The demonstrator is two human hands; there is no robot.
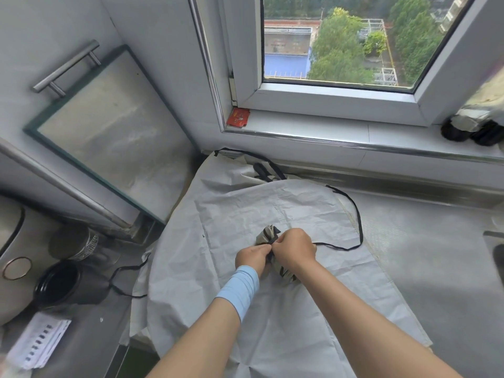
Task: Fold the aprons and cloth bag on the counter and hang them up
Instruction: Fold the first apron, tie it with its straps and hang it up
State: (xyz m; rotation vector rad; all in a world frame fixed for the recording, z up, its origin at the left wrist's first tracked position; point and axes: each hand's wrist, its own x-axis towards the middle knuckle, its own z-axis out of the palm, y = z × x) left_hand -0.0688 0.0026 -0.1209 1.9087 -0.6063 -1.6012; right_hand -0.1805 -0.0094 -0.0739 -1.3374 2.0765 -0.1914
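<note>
now my left grip [252, 257] and right grip [294, 248] pinch a thin black strap [270, 242] round the rolled beige striped cloth bag [266, 234]; next, i judge, pull the knot snug.

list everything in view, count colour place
apron: 1, white, spread flat on the counter
bundle: 1, grey and black, rolled, on the apron
strap: 1, black, trailing right from the bundle
packet: 1, red, left corner of the sill
jars: 2, black, right end of the sill
cup: 1, black, left of the apron
tin: 1, metal, behind the cup
papers: 1 stack, white, bottom left
counter: 1, grey, under the apron
left hand: 1, blue wristband, grips the bundle
right hand: 1, bare, grips the bundle
</note>
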